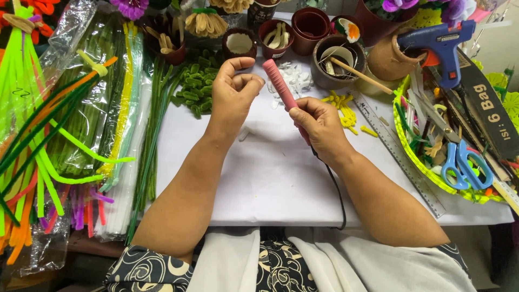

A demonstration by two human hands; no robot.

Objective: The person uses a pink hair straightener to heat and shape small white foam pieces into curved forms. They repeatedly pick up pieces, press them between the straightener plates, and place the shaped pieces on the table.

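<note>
My right hand (319,125) grips the lower end of a pink, ribbed, corded hand tool (278,85) that points up and to the left; its black cord (333,186) runs down toward my body. My left hand (233,93) hovers just left of the tool's tip with fingers curled, thumb and forefinger pinched together; I cannot tell if anything small is between them. Both hands are above a white sheet (270,178) covering the table. White scraps (294,80) lie behind the tool, and short yellow pieces (346,111) lie to its right.
Bundles of coloured pipe cleaners (70,140) fill the left side. Small brown pots (311,22) and green fuzzy pieces (195,86) stand at the back. A blue glue gun (440,46), a steel ruler (397,151) and a yellow basket (404,138) with blue scissors (465,165) are on the right.
</note>
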